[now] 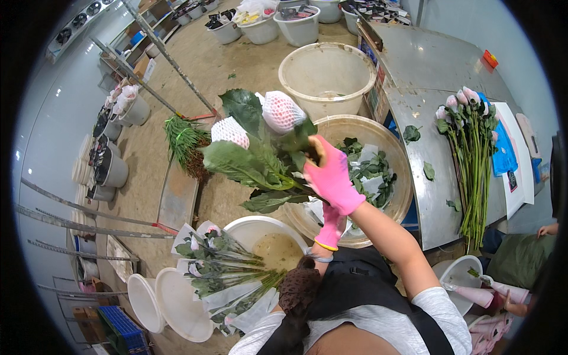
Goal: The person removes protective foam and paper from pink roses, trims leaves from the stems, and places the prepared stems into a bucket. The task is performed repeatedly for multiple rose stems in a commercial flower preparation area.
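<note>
Both my hands wear pink gloves. My left hand (pixel 330 228) is mostly behind the right forearm, beneath the flower stems; its fingers are hidden, though it appears closed round the stems. My right hand (pixel 330 173) is curled at the leaves beside the blooms; whether it grips a leaf cannot be seen. The leafy flower stems (pixel 284 179) point up and left, their pinkish blooms (pixel 283 112) covered by white foam nets. Below the hands stands a wide round tub (pixel 406 177) holding cut leaves and white scraps. Wrapped flower bunches (pixel 222 266) lie over a white bucket (pixel 277 226) at lower left.
On the metal table (pixel 430 111) at right lie a bundle of long-stemmed flowers (pixel 475 177) and loose leaves. Another large tub (pixel 326 100) stands ahead. A metal rack (pixel 162 228) and a green bundle (pixel 184 142) are left. Another person's hand (pixel 517 308) is near pink-wrapped flowers at lower right.
</note>
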### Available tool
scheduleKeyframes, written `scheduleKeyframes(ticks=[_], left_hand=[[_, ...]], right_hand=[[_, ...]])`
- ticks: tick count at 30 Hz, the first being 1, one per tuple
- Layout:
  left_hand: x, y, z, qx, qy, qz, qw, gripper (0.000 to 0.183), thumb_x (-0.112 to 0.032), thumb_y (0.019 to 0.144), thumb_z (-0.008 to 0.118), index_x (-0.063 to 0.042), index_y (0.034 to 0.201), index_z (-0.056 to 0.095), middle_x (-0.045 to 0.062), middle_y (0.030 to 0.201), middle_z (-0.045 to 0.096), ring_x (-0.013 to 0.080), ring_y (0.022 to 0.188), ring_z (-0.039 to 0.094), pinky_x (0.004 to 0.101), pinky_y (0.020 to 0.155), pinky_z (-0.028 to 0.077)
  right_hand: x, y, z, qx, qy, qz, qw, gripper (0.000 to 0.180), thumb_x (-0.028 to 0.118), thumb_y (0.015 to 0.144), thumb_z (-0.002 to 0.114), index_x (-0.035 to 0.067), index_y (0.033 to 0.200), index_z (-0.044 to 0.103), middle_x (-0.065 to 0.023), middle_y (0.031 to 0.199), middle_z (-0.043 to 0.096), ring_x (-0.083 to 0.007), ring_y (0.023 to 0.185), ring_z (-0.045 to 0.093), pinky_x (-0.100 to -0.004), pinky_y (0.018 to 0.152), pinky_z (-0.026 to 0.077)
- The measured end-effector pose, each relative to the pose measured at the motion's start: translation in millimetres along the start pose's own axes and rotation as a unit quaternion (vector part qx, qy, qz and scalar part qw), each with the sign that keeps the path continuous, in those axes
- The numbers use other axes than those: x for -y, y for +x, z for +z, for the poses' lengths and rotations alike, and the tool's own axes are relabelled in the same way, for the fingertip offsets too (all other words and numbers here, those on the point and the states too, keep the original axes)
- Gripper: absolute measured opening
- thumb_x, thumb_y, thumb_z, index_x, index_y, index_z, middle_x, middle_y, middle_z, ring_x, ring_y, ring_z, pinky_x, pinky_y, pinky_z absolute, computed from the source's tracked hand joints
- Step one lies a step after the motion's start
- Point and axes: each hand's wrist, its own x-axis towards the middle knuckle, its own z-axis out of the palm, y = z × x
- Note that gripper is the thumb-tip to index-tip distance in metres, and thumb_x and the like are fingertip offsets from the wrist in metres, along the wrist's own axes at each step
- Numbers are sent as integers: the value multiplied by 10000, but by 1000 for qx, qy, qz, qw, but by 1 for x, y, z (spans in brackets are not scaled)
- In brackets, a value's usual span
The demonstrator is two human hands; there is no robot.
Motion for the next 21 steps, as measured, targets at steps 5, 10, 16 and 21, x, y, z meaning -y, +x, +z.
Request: scheduleKeyframes(ticks=[5,10,16,21], left_hand=[[-6,-5,0,16,3,-3,1000,541,9,741,540,-58,1246,359,91,1160,489,166,1037,494,305,871,413],[-6,-11,5,29,41,-1,999,536,1,745,532,-54,1248,355,99,1155,496,163,1028,498,303,861,419],[-35,-9,24,21,-4,68,997,683,54,706,485,-97,1337,270,63,1192,458,149,1072,448,268,887,373],[-14,2,-21,-7,-78,16,997,622,-1,738,532,-79,1309,298,67,1188,456,153,1066,450,288,886,386]], right_hand=[[-28,-30,-11,-65,336,96,935,158,41,791,611,8,939,566,-36,806,596,-90,694,567,-220,602,459],[-31,-56,-20,-165,315,161,921,143,105,796,603,-6,867,548,-36,739,584,-69,588,527,-189,519,413],[-44,-28,-79,-162,561,218,782,168,182,805,602,44,889,556,-61,789,576,-107,679,531,-201,588,437],[4,-32,-46,107,190,159,963,382,117,784,571,35,1143,470,-131,1059,526,-153,797,566,-264,689,469]])
